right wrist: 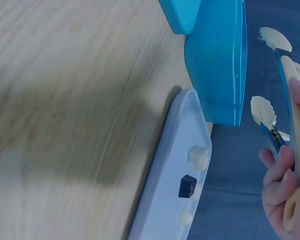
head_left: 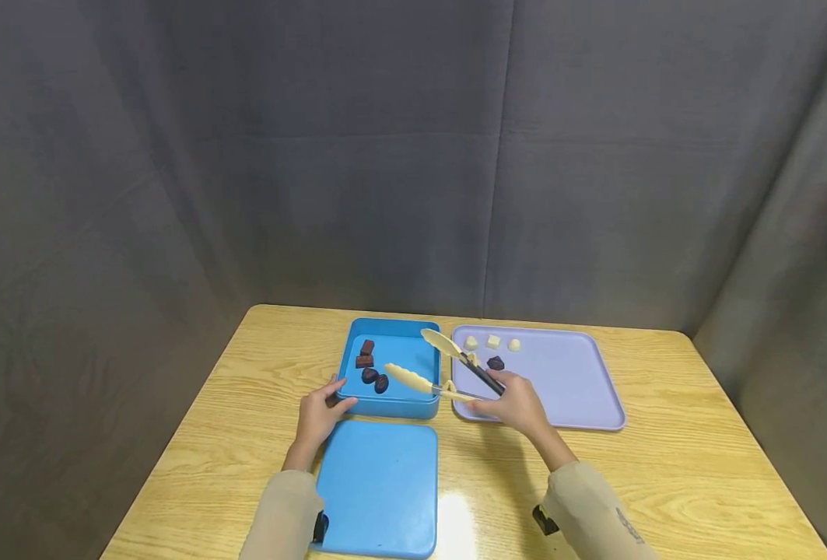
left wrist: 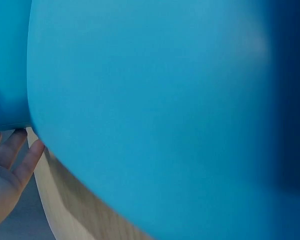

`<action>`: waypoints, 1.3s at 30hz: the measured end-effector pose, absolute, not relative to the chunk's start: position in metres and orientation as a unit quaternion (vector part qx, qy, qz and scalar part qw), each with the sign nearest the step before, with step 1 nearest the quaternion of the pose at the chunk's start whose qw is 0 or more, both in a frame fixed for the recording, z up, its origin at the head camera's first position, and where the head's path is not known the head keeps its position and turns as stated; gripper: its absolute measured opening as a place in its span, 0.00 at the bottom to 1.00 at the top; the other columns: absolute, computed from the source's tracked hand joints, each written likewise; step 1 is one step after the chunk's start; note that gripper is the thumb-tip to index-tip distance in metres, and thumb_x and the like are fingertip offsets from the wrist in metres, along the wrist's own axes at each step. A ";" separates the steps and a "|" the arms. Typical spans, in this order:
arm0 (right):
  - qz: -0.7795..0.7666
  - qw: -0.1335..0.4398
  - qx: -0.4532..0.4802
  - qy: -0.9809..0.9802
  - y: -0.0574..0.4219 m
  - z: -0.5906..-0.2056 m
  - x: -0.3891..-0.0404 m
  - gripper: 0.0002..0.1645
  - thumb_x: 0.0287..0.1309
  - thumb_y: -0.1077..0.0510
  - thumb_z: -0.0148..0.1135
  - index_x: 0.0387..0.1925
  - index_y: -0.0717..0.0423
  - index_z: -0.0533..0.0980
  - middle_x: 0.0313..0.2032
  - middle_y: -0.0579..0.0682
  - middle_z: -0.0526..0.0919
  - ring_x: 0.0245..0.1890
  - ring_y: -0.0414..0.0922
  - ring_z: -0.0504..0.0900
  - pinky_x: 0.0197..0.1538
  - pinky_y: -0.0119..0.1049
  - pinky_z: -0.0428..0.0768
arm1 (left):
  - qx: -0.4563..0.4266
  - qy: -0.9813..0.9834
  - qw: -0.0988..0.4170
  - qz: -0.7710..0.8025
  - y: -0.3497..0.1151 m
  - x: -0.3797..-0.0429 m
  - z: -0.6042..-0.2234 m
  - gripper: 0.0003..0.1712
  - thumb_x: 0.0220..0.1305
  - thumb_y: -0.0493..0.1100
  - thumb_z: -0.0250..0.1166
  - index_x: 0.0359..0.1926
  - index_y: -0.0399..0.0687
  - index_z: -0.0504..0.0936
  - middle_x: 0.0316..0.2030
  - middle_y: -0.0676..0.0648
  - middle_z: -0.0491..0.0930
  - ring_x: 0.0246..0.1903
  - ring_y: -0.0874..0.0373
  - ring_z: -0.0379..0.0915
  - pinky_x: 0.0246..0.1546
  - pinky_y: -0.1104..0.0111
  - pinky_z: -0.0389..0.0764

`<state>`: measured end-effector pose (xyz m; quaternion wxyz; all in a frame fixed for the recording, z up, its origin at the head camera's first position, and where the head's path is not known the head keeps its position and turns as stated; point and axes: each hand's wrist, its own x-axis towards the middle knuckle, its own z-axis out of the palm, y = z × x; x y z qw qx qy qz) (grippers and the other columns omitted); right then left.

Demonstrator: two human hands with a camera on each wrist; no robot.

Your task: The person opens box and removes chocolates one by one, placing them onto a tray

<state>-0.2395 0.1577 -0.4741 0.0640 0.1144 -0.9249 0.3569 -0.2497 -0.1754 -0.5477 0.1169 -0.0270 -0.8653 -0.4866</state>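
My left hand (head_left: 318, 412) holds the near left corner of a blue box (head_left: 392, 408), thumb at the front and fingers along the left side. In the left wrist view its fingers (left wrist: 27, 162) lie against the box wall. Inside the box sit two reddish-brown rectangular chocolates (head_left: 365, 362) and two darker rounded ones (head_left: 381, 383). My right hand (head_left: 521, 403) grips a pair of tongs (head_left: 479, 373) with cream scalloped tips. The tongs are spread apart, their tips over the box's right part with nothing between them.
Right of the box lies a lilac tray (head_left: 567, 389) carrying three white chocolates (head_left: 493, 341) along its far side and one dark chocolate (head_left: 495, 363). A flat blue lid (head_left: 381, 490) lies in front of the box on the wooden table (head_left: 686, 467). Grey curtains (head_left: 385, 194) hang behind.
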 end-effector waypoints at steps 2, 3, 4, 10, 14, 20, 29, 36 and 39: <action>0.346 0.062 0.120 -0.928 0.155 -0.472 -0.242 0.42 0.33 0.47 0.74 0.48 0.71 0.73 0.45 0.64 0.77 0.36 0.50 0.76 0.35 0.44 0.74 | -0.026 -0.866 0.117 -0.485 -0.175 -0.250 -0.547 0.27 0.50 0.42 0.68 0.51 0.35 0.76 0.55 0.35 0.66 0.52 0.45 0.67 0.45 0.59 0.73; 0.340 0.062 0.122 -0.930 0.153 -0.471 -0.244 0.42 0.32 0.47 0.74 0.48 0.70 0.74 0.44 0.63 0.78 0.36 0.49 0.76 0.35 0.44 0.75 | -0.025 -0.866 0.117 -0.485 -0.175 -0.250 -0.547 0.27 0.50 0.42 0.68 0.51 0.35 0.76 0.55 0.35 0.66 0.52 0.44 0.67 0.45 0.59 0.73; 0.335 0.062 0.126 -0.932 0.151 -0.470 -0.245 0.42 0.32 0.47 0.74 0.47 0.70 0.74 0.43 0.62 0.79 0.33 0.48 0.76 0.34 0.43 0.74 | -0.025 -0.866 0.118 -0.485 -0.175 -0.249 -0.547 0.27 0.50 0.42 0.68 0.51 0.35 0.76 0.55 0.35 0.66 0.52 0.44 0.67 0.45 0.59 0.73; 0.302 0.033 0.137 -0.943 0.141 -0.466 -0.253 0.40 0.31 0.47 0.75 0.49 0.62 0.76 0.22 0.48 0.75 0.20 0.42 0.65 0.20 0.35 0.64 | -0.018 -0.867 0.111 -0.485 -0.174 -0.248 -0.545 0.26 0.51 0.41 0.67 0.51 0.35 0.75 0.55 0.36 0.66 0.53 0.44 0.66 0.46 0.59 0.73; 0.293 0.019 0.137 -0.946 0.136 -0.463 -0.258 0.41 0.30 0.47 0.75 0.51 0.60 0.75 0.15 0.44 0.64 0.17 0.41 0.60 0.17 0.33 0.57 | -0.019 -0.868 0.112 -0.484 -0.174 -0.249 -0.545 0.26 0.50 0.41 0.67 0.51 0.36 0.75 0.55 0.35 0.66 0.54 0.44 0.65 0.46 0.59 0.72; 0.269 0.004 0.132 -0.954 0.131 -0.461 -0.263 0.44 0.30 0.44 0.75 0.52 0.60 0.74 0.14 0.44 0.62 0.16 0.40 0.58 0.17 0.32 0.54 | -0.024 -0.866 0.113 -0.487 -0.174 -0.248 -0.545 0.26 0.50 0.41 0.67 0.51 0.35 0.75 0.55 0.34 0.66 0.54 0.45 0.64 0.47 0.59 0.72; 0.202 0.002 0.155 -0.967 0.123 -0.457 -0.270 0.37 0.28 0.43 0.75 0.44 0.55 0.79 0.17 0.43 0.71 0.19 0.42 0.66 0.17 0.34 0.63 | -0.024 -0.868 0.119 -0.482 -0.177 -0.248 -0.547 0.27 0.50 0.42 0.68 0.51 0.35 0.75 0.55 0.35 0.66 0.54 0.45 0.64 0.49 0.58 0.70; 0.174 -0.006 0.162 -0.971 0.114 -0.456 -0.274 0.40 0.24 0.40 0.75 0.44 0.55 0.79 0.24 0.44 0.79 0.22 0.41 0.71 0.20 0.34 0.69 | -0.032 -0.867 0.126 -0.481 -0.177 -0.247 -0.548 0.27 0.49 0.42 0.68 0.51 0.35 0.76 0.54 0.34 0.66 0.55 0.45 0.63 0.50 0.57 0.69; 0.178 -0.016 0.150 -0.973 0.111 -0.457 -0.275 0.41 0.24 0.41 0.76 0.45 0.55 0.79 0.33 0.48 0.82 0.25 0.41 0.75 0.23 0.35 0.73 | -0.033 -0.867 0.130 -0.480 -0.178 -0.247 -0.548 0.27 0.49 0.43 0.68 0.51 0.36 0.76 0.54 0.34 0.67 0.54 0.44 0.64 0.48 0.57 0.71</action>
